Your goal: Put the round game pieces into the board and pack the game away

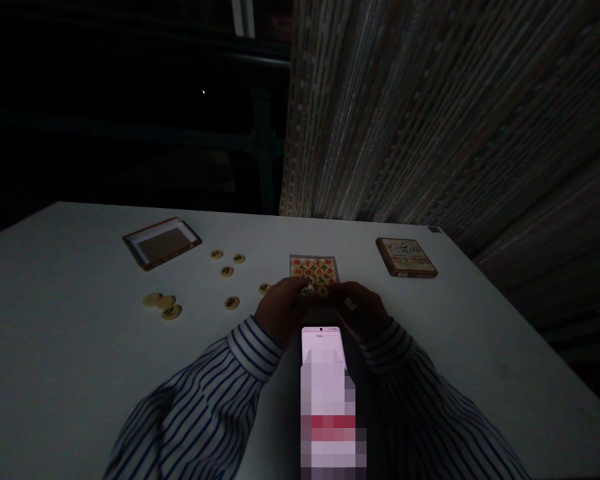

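Dim indoor rm; home vs. shop, can't tell. Signs: 1 white table (70, 373), a stringy curtain (360, 120) hanging by its far edge, w/ round game pieces (227, 271) & 1 illustrated box (407, 257) on top, i.e. a leisure setup.

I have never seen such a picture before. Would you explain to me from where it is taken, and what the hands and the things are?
There is no machine: a camera worn on a person's head looks forward and down at their bare hands. The left hand and right hand are at the near edge of a small tray holding round marked pieces; whether the fingers grip one is too dark to tell. On the white table, loose discs and an open shallow box lie to the left, a decorated box to the right. Nearer than the hands is a lit phone, partly blurred.
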Demonstrator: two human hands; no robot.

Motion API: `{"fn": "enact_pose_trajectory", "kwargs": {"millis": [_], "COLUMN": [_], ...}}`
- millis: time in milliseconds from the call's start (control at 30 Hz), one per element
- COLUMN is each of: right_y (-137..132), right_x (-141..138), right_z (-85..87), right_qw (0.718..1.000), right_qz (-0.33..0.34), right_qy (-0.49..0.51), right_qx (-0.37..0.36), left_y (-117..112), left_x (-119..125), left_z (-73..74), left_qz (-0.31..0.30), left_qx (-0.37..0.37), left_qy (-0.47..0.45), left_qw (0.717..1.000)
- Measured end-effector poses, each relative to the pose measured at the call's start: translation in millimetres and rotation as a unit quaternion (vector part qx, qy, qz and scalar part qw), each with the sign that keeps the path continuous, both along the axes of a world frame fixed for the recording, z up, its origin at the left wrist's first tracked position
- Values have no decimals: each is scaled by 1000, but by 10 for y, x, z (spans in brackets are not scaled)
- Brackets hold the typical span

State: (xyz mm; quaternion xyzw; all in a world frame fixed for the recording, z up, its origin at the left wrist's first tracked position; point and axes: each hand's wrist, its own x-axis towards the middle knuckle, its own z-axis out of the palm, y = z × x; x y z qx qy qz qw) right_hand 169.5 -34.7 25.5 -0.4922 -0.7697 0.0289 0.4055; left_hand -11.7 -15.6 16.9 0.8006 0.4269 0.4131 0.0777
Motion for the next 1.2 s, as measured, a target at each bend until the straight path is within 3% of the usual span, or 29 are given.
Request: {"fn": "enact_pose_trajectory", "kwargs": {"millis": [167,300,433,633,767,1000,1200], "right_y": [-19,-34,-46,-31,-29,-44,-29], "right_x": [-20,-45,-62,-64,-76,-108,-110], "right_z": [7,18,39,27,44,134,113], "right_qw": [999,994,986,977,967,957,945], "right_qz": [1,16,30,55,64,75,69], "right_qy": [15,61,96,140,172,221,273], "right_qx": [-42,-85,-134,-150,-174,-173,-168], "left_y": [-18,-49,-109,-131,-101,-82,-153], "left_x": [34,41,47,67,60,80,109], "left_z": [7,43,76,23,27,51,30], "left_qz": [-15,-61,-58,-52,-94,-66,-17], "left_qx": [-6,-21,-24,-18,-13,-15,-33], "left_qy": [-8,-18,-51,-73,-51,-49,-125], "left_qw": [1000,998,997,996,994,996,991]}}
